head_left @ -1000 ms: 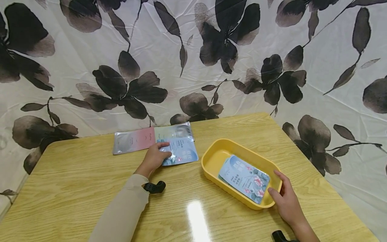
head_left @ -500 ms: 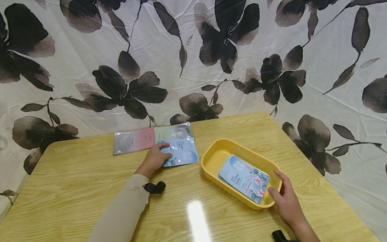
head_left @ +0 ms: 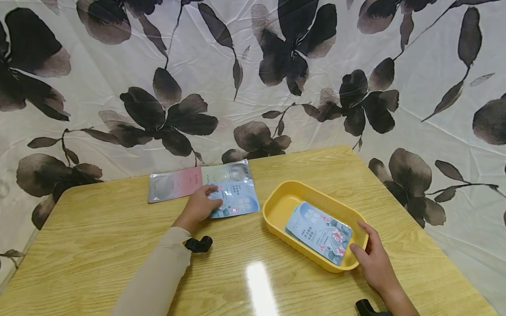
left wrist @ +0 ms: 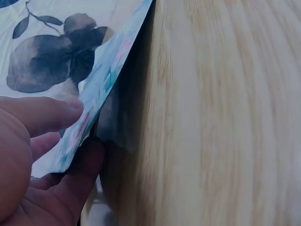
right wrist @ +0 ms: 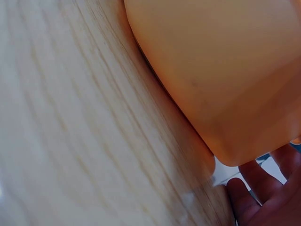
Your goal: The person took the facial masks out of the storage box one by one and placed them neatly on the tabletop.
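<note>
On the left of the head view, my left hand point(head_left: 199, 205) pinches the left end of a light blue face mask packet point(head_left: 241, 198). In the left wrist view the thumb lies on one side of the packet point(left wrist: 106, 77) and fingers on the other, with its edge tilted off the wood. The packet overlaps a pale green packet point(head_left: 223, 172) behind it, beside a pink and silver packet point(head_left: 174, 184). My right hand point(head_left: 375, 263) grips the near right end of a yellow tray point(head_left: 316, 191). Inside lies another blue floral packet point(head_left: 320, 232), with a greenish edge showing beneath it.
Everything stands on a wood-grain table point(head_left: 99, 245). A white cloth point(head_left: 229, 70) with dark flowers hangs behind its far edge. A black wrist device point(head_left: 199, 244) sits at the left cuff, and another black device point(head_left: 369, 307) by the right wrist.
My left hand has shifted slightly left, and the pinched packet sits a little nearer to me than a second ago. The right hand and the yellow tray have stayed in place.
</note>
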The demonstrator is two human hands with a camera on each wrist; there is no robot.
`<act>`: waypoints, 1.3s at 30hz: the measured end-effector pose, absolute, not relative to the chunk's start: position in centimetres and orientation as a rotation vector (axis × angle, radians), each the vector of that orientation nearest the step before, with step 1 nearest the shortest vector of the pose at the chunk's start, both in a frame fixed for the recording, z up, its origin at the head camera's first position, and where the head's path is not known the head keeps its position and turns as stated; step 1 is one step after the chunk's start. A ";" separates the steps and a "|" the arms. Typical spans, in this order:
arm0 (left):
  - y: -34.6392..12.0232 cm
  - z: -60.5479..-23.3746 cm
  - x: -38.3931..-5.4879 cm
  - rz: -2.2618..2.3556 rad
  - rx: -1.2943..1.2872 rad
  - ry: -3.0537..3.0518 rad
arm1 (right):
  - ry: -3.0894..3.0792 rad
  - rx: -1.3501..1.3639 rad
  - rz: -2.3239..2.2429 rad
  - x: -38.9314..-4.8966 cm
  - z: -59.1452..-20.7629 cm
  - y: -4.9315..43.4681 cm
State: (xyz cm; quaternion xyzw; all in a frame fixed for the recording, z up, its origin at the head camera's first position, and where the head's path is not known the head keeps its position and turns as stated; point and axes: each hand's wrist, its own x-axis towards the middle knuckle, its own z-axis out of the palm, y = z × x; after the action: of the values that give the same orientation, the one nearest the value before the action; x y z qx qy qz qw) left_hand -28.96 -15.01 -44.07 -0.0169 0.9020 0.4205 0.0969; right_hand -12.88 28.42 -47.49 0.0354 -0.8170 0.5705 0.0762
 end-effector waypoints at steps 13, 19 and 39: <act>-16.7 -43.3 -28.8 1.197 -0.064 2.679 | -2.452 0.104 1.713 -12.9 -47.6 28.5; -17.5 -43.4 -28.8 1.245 -0.077 2.659 | -2.455 0.094 1.707 -12.8 -47.5 28.4; -11.9 -39.0 -27.4 1.524 0.269 2.528 | -2.465 0.095 1.692 -12.8 -47.5 28.4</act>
State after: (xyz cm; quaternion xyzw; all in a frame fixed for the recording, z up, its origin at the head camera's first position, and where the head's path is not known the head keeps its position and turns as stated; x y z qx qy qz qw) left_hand -27.41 -11.93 -38.99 0.0904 0.8496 0.5121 0.0887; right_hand -12.85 28.40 -47.48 0.0316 -0.8217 0.5641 0.0752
